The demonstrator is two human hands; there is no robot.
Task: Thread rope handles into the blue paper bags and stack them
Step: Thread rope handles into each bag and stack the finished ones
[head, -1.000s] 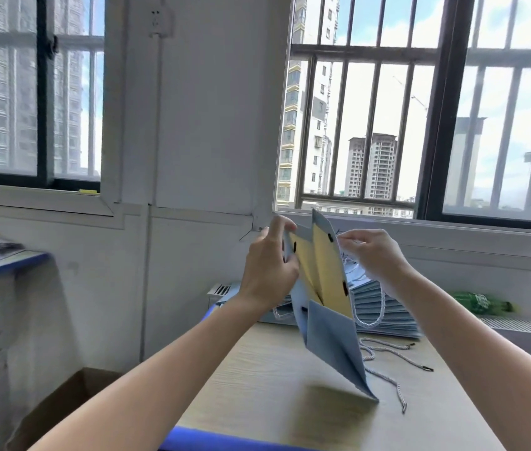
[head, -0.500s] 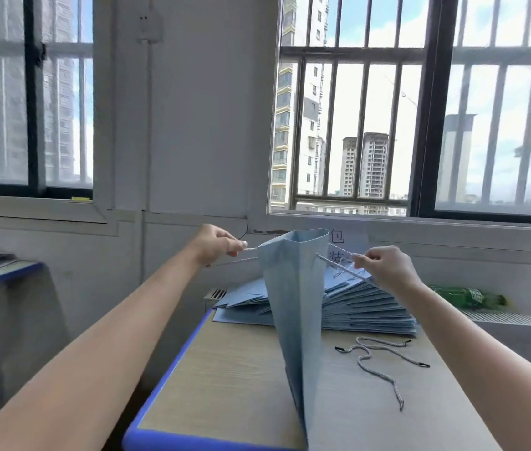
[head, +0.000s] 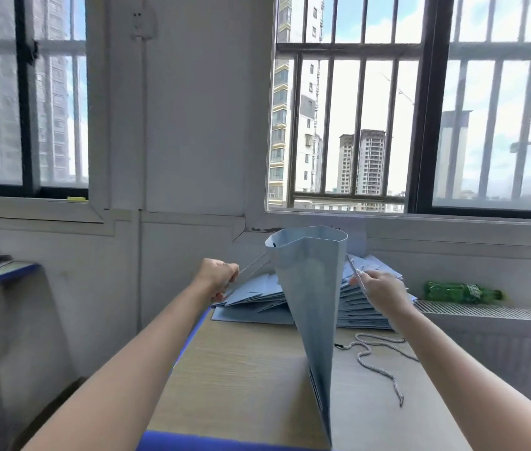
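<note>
Handle-seating step, I judge: the blue bag (head: 314, 307) stands over the desk (head: 244, 369), left hand (head: 217, 276) and right hand (head: 379, 289) each pinching rope taut — next, flatten it onto the stack (head: 257, 304).

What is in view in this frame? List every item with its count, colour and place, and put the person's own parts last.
Held paper bag: one, light blue, upright over the table, mouth open at the top.
Rope handles: two, whitish, one pulled out to each side of the bag's top; left handle, right handle.
Stack of flat bags: one pile, blue, far end of the table behind the held bag.
Loose rope: whitish, black tip, lying on the table right of the bag; count unclear.
Table: one, light wood top with blue edge.
Bottle: one, green, lying on the ledge at right.
Left hand: grips the left handle.
Right hand: fingers pinch the right handle.
</note>
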